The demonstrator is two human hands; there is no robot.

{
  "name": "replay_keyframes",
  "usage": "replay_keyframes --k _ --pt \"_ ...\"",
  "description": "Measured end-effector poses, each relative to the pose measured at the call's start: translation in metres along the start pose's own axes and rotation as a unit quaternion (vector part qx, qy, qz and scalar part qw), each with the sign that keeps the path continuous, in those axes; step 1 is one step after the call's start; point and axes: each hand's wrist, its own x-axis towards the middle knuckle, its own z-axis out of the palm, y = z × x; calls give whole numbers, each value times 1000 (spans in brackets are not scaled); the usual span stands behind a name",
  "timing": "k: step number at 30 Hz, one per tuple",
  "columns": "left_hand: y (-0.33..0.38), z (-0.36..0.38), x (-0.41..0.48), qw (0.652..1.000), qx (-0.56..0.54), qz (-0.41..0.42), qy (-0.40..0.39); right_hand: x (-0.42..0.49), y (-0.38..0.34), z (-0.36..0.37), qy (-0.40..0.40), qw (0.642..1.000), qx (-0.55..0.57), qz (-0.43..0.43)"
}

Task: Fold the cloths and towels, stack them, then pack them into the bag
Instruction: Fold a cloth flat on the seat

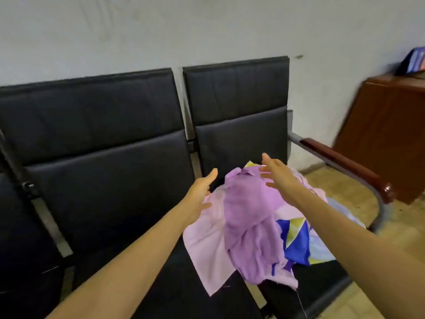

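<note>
Bare forearms (128,261) reach toward a loose heap on the right-hand black padded seat (322,286). A crumpled lilac cloth (250,222) lies on top, a pale pink sheet (207,245) beneath it, and a blue-and-yellow patterned piece (294,238) beside it. All look light, limp and likely to slide, so corners or hems seem the best hold. The left hand (199,192) and right hand (279,174) hover with fingers spread, grasping nothing; whether they touch the cloth is unclear. A wood-capped armrest (345,162) lies beyond.

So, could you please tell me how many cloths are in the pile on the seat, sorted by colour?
purple cloth: 1
pale pink cloth: 1
blue and yellow patterned cloth: 1
pale blue cloth: 1
Total: 4 that can be told apart; more may lie hidden underneath.
</note>
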Motion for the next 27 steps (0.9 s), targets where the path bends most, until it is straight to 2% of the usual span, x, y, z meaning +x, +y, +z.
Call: replay_keyframes --k 2,6,9,12,17,20,23,25,27 --pt "-31 19 19 998 54 14 -38 9 39 0 25 999 -32 -8" --pt "-105 46 72 990 126 38 -56 30 115 1 70 981 -132 -121" --pt "-153 57 115 989 142 20 -30 41 152 5 56 942 -257 -211" --pt "-191 70 137 992 128 13 -10 50 185 10 55 884 -392 -248" --pt "-237 72 165 978 162 99 86 59 211 12 163 844 -375 -347" --pt "-238 72 162 973 143 151 105 59 209 15 201 827 -361 -382" --pt "-227 72 154 976 68 167 122 52 205 19 184 863 -280 -377" --pt "-214 73 144 978 -17 181 106 43 199 21 155 890 -215 -371" --pt "-195 73 128 974 -78 202 65 28 185 25 138 896 -150 -395"
